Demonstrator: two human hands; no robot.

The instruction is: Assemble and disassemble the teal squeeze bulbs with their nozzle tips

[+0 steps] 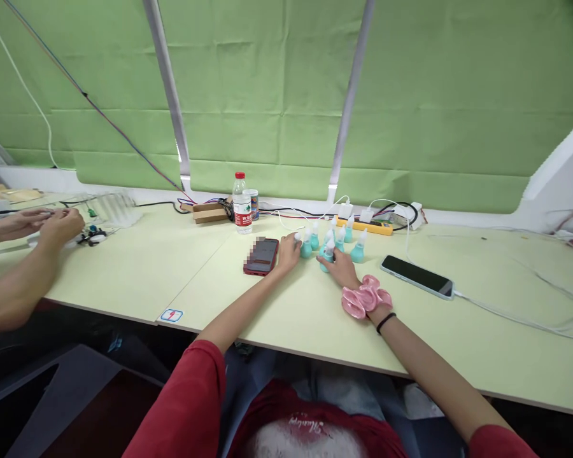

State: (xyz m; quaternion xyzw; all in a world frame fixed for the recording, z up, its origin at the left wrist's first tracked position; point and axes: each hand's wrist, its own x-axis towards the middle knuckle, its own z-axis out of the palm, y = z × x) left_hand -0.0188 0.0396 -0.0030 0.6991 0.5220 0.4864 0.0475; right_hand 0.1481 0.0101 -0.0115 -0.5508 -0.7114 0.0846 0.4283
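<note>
Left hand [289, 254] and right hand [342, 270] among small teal bottles [358, 254] on a pale desk [210, 280]

At the left end of the desk, two hands of a co-worker [60, 227] meet above the surface; what they hold is too small to tell. Just beside them lie small black parts [93, 236], and behind these, toward the back edge, some clear plastic [117, 208]. A small label [172, 315] is close to the front edge. Near the back edge there is a cardboard box [210, 214], then an upright water bottle [243, 219] with red cap, and a can [254, 202] partly behind it. In front of these lies a dark phone [262, 256] with red rim.

The left hand is just right of this phone. Its fingers are bent, and a white tip [297, 236] shows above them; I cannot tell if they are clamped on it. The teal bottles, with white pointed tops, stand upright in a loose group, nearer to the back edge than to the front edge. The right hand has its thumb and finger clamped on the front bottle [324, 267] of this group. On its wrist are a pink scrunchie [365, 297] and a black band [386, 323]. Behind the group, along the back edge, lies a yellow power strip [379, 228]. Farther right, a second phone [417, 277] lies flat, with a white cable [506, 310] running from it toward the right end of the desk
</note>
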